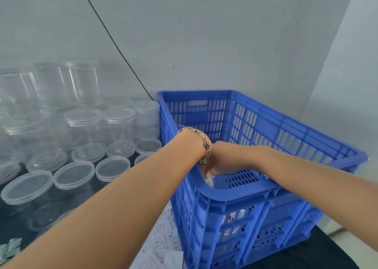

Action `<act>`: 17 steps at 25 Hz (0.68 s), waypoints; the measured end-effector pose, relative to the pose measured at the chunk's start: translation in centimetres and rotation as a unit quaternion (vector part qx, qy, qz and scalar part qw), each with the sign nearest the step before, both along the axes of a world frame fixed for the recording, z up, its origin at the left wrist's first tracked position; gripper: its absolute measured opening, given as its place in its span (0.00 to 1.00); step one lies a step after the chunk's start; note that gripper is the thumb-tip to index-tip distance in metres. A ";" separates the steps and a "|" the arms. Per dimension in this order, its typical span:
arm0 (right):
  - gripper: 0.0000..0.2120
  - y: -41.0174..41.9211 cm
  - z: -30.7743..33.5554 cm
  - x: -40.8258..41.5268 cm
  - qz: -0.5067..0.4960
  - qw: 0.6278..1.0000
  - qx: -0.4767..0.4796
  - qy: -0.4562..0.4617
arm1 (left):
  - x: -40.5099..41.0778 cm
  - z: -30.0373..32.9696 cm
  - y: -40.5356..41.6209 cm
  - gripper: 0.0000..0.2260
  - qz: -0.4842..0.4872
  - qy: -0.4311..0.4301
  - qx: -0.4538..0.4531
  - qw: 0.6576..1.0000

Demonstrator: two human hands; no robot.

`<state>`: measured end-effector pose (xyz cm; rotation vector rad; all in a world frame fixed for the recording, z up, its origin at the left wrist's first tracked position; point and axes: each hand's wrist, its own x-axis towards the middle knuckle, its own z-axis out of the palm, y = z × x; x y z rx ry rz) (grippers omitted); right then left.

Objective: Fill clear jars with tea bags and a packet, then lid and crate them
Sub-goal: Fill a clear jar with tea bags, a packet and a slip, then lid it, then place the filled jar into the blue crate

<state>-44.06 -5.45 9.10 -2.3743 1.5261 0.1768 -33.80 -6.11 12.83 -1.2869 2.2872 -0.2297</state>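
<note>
One blue crate (255, 197) stands at right of frame, two bare arms reaching into it, one wrist wearing a single bracelet (201, 141). At left, clear jars (81, 80) stack beyond a sure count; about eight loose lids (74, 174) lie visible. White packets (163, 240) at bottom centre defy counting.

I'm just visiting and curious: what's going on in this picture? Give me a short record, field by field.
activity: both arms reach down into a blue slatted plastic crate
left hand: hidden behind the crate's rim; gold chain bracelet on that wrist
right hand: low inside the crate, fingers pointing down; grip unclear
in crate: something pale and clear beneath the hands, unidentifiable
left of crate: stacked clear plastic jars, loose clear round lids
near edge: white printed sachets
</note>
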 end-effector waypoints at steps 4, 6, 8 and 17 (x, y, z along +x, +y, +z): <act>0.13 0.5 -0.1 0.0 0.028 0.987 0.152 -0.035 | -0.9 0.0 1.0 0.10 -0.025 -0.026 0.024 0.999; 0.19 0.0 -0.5 0.0 0.017 0.985 0.171 0.008 | -1.3 0.0 1.0 0.07 -0.041 -0.050 0.041 0.997; 0.21 -0.6 -0.8 -0.3 0.001 0.981 0.190 0.030 | -1.5 -0.4 0.6 0.12 -0.042 -0.068 0.054 0.995; 0.06 -0.9 -0.7 -0.7 -0.089 0.982 0.153 -0.060 | -1.9 -2.9 -1.6 0.10 -0.043 -0.061 0.107 0.991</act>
